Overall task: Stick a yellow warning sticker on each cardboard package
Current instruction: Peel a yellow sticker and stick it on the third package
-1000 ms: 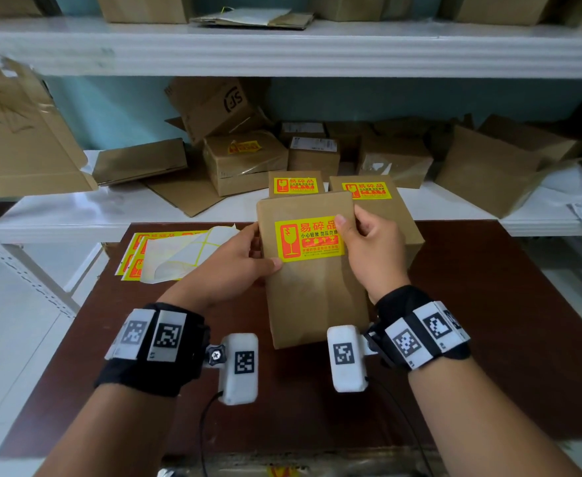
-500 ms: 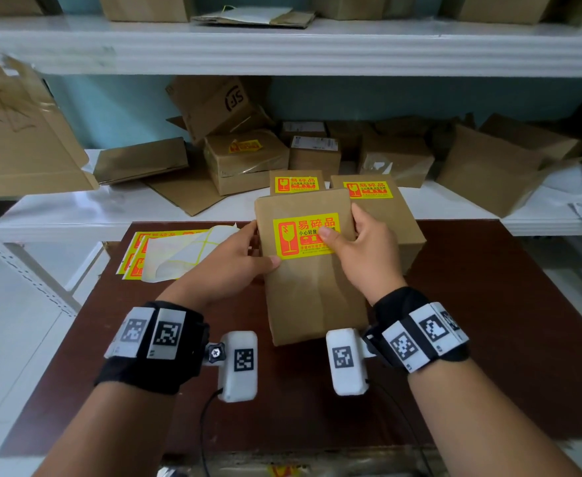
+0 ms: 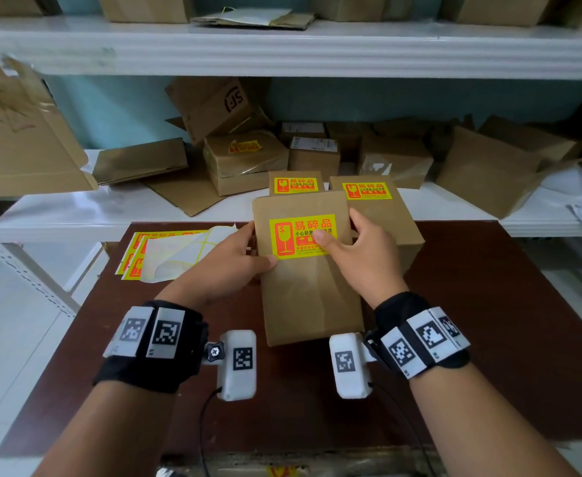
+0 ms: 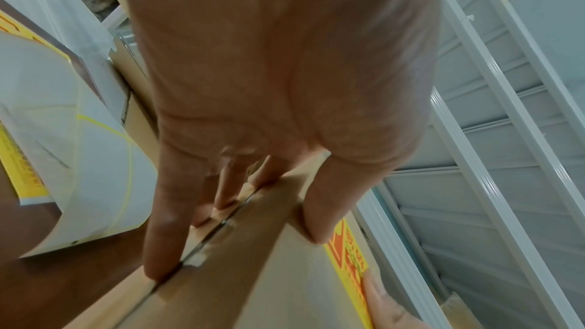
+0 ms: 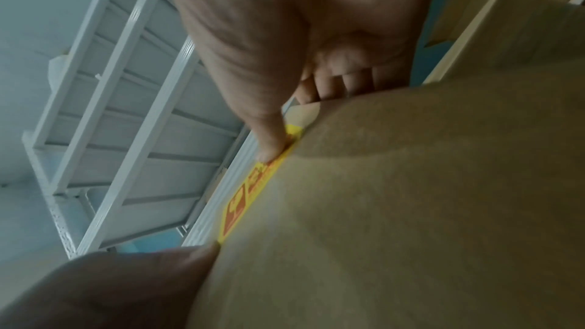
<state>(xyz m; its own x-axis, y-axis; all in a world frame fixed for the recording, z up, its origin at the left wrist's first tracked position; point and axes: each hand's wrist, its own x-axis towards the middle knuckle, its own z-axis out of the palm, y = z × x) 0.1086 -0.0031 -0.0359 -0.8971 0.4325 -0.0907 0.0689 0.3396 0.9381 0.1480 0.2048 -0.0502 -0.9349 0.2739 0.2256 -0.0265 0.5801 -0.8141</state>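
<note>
A tall cardboard package (image 3: 312, 297) stands tilted toward me on the brown table (image 3: 489, 304), held between both hands. A yellow warning sticker (image 3: 301, 237) lies on its upper face. My left hand (image 3: 234, 266) grips the package's left edge, thumb on the sticker's lower left corner and fingers behind, as the left wrist view shows on the package (image 4: 240, 272). My right hand (image 3: 358, 251) grips the right edge, its thumb pressing on the sticker (image 5: 253, 184). Behind stand two more packages (image 3: 379, 208) that carry yellow stickers (image 3: 365, 190).
Sticker sheets (image 3: 138, 249) with a curled white backing sheet (image 3: 183, 253) lie at the table's far left. The white shelf (image 3: 76, 215) behind holds several plain cardboard boxes (image 3: 245, 160) and flattened cartons. A second shelf (image 3: 282, 46) runs above.
My right thumb has slid leftward across the sticker, from its right edge toward the middle. The package has tipped slightly; the left hand keeps its hold.
</note>
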